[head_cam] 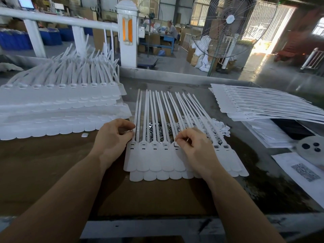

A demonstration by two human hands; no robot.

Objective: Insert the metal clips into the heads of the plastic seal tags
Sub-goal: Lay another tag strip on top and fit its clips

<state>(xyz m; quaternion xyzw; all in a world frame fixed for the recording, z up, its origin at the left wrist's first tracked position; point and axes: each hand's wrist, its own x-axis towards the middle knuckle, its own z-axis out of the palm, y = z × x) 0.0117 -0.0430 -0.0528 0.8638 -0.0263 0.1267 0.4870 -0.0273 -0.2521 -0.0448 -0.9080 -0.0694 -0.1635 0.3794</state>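
1. Head view, lower centre: my left hand (114,137) curls at the left edge of the white plastic seal tag strip (175,160), fingertips pinched on something small that I can't make out.
2. My right hand (191,146) pinches a small piece at the fifth head; I judge it a clip going in.
3. Four heads to the left look filled, the two showing on the right still look empty.
4. Just behind lies the pile of shiny metal clips (157,128), under the tails.
5. Stacks of white tags wait upper left (52,109) and upper right (263,106).
6. Brown cardboard (52,172) covers the worktable; beyond stand a wire-caged fan (229,27) and the concrete workshop floor.
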